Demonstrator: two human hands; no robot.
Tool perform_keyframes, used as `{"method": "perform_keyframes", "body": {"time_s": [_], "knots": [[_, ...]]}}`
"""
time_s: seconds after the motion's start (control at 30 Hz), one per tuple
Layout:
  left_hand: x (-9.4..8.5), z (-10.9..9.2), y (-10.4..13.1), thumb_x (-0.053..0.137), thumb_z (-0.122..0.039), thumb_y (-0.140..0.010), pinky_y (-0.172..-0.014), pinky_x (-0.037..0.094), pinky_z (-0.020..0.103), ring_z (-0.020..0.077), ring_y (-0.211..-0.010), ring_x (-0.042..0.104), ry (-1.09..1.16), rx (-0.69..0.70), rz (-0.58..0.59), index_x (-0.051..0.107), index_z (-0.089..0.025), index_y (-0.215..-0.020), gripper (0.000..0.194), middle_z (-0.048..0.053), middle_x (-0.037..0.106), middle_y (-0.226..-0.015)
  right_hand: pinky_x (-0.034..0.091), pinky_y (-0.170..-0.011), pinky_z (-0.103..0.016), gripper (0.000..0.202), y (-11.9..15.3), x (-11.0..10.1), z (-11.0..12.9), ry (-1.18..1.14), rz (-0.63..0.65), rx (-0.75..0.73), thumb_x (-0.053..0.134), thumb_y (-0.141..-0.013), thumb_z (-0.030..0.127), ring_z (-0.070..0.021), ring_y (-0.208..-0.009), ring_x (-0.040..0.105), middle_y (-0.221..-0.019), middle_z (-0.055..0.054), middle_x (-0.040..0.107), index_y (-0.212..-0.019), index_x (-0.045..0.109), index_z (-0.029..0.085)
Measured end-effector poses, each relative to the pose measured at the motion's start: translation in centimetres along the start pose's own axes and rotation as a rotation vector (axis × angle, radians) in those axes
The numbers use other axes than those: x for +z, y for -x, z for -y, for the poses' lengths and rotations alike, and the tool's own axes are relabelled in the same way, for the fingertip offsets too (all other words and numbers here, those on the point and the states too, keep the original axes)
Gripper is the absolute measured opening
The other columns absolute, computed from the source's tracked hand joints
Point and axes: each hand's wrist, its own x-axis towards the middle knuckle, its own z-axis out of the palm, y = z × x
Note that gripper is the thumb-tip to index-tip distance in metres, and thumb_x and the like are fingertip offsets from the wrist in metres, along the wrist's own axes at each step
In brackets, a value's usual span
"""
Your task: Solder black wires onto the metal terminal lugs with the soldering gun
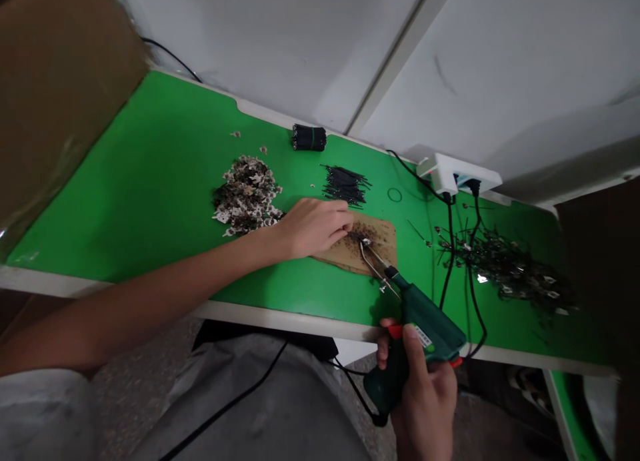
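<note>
My right hand [420, 394] grips a green soldering gun [425, 321] with a red trigger; a finger rests by the trigger. Its thin metal tip reaches to a small shiny metal piece [367, 242] on a brown, spotted board [385, 231]. Over the same board, my left hand [317, 228] is closed in a pinch, with a short dark wire [354, 236] running from the fingertips toward that metal piece. The fingers hide most of the wire. Behind the hand lie loose black wires [345, 184], and to its left is a heap of small metal pieces [247, 194].
A banded bundle of black wires [309, 138] stands at the back of the green table [165, 174]. A green rubber band [395, 194] lies near a white power strip [457, 173] with hanging cords. At right is a pile of wired pieces [515, 268]; a cardboard box [65, 81] is at left.
</note>
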Motion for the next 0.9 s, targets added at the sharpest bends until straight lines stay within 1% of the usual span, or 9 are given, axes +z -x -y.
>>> {"method": "perform_keyframes", "body": {"time_s": [0.1,0.2,0.27,0.4,0.47,0.57,0.7,0.77,0.9], "knots": [[-0.12,-0.28,0.06,0.051,-0.026,-0.103,-0.065,0.041,0.029,0.0184,-0.082,0.068,-0.04,0.023,0.009,0.072,-0.018,-0.1,0.023,0.005,0.072,-0.102,0.041,-0.05,-0.022,0.037,-0.01,0.02,0.31,-0.02,0.019,-0.008,0.083,-0.075,0.047,-0.0099,-0.054,0.05,-0.074,-0.002,0.064,-0.082,0.063,0.017],[-0.13,-0.41,0.12,0.05,-0.023,-0.101,-0.068,0.044,0.03,0.0188,-0.082,0.068,-0.045,0.051,-0.004,0.072,-0.017,-0.099,0.023,0.006,0.072,-0.101,0.04,-0.049,-0.022,0.036,-0.01,0.04,0.53,-0.026,0.024,-0.003,0.084,-0.073,0.044,-0.01,-0.053,0.05,-0.073,-0.001,0.062,-0.081,0.06,0.018],[-0.03,-0.38,0.15,0.05,-0.023,-0.1,-0.068,0.045,0.031,0.0193,-0.082,0.067,-0.045,0.058,-0.016,0.072,-0.017,-0.098,0.022,0.006,0.072,-0.1,0.039,-0.048,-0.022,0.038,-0.09,0.02,0.63,-0.012,0.002,0.013,0.085,-0.071,0.045,-0.01,-0.053,0.05,-0.072,-0.001,0.061,-0.081,0.062,0.017],[0.14,-0.34,0.18,0.048,-0.023,-0.1,-0.071,0.046,0.032,0.0195,-0.082,0.067,-0.035,0.075,-0.015,0.07,-0.017,-0.096,0.024,0.006,0.072,-0.097,0.036,-0.044,-0.021,0.049,-0.34,-0.14,0.73,0.033,-0.032,0.08,0.086,-0.068,0.054,-0.0101,-0.051,0.049,-0.068,-0.004,0.061,-0.087,0.07,0.011],[0.15,-0.41,0.21,0.047,-0.023,-0.1,-0.073,0.046,0.033,0.0199,-0.083,0.067,-0.029,0.087,-0.004,0.07,-0.017,-0.096,0.024,0.006,0.071,-0.097,0.036,-0.044,-0.021,0.049,-0.42,-0.26,0.7,0.028,-0.036,0.098,0.087,-0.066,0.053,-0.0102,-0.051,0.049,-0.068,-0.004,0.062,-0.087,0.071,0.012],[0.16,-0.54,0.25,0.047,-0.023,-0.1,-0.074,0.046,0.033,0.0209,-0.085,0.068,-0.03,0.081,0.001,0.07,-0.018,-0.097,0.023,0.006,0.071,-0.098,0.038,-0.044,-0.021,0.046,-0.42,-0.48,0.59,0.029,-0.033,0.11,0.086,-0.07,0.052,-0.0104,-0.052,0.05,-0.071,-0.005,0.064,-0.088,0.072,0.013],[0.36,-0.59,0.25,0.048,-0.023,-0.1,-0.074,0.045,0.031,0.0198,-0.084,0.067,-0.029,0.082,-0.018,0.069,-0.017,-0.095,0.022,0.006,0.071,-0.097,0.038,-0.044,-0.022,0.04,-0.36,-0.71,0.45,0.033,-0.016,0.095,0.082,-0.076,0.049,-0.0107,-0.054,0.051,-0.078,-0.008,0.068,-0.09,0.072,0.014],[0.48,-0.6,0.2,0.048,-0.023,-0.1,-0.072,0.044,0.031,0.0191,-0.083,0.066,-0.029,0.083,-0.021,0.069,-0.017,-0.096,0.022,0.006,0.071,-0.097,0.037,-0.043,-0.022,0.041,-0.36,-0.73,0.41,0.044,-0.016,0.105,0.082,-0.076,0.05,-0.0111,-0.052,0.051,-0.073,-0.007,0.066,-0.091,0.072,0.013],[0.51,-0.69,0.11,0.048,-0.022,-0.099,-0.07,0.044,0.03,0.0187,-0.081,0.066,-0.042,0.08,-0.02,0.069,-0.017,-0.095,0.022,0.006,0.071,-0.097,0.034,-0.042,-0.022,0.043,-0.37,-0.57,0.47,0.064,-0.017,0.161,0.081,-0.075,0.054,-0.0125,-0.048,0.049,-0.058,-0.003,0.058,-0.086,0.068,0.014]]}}
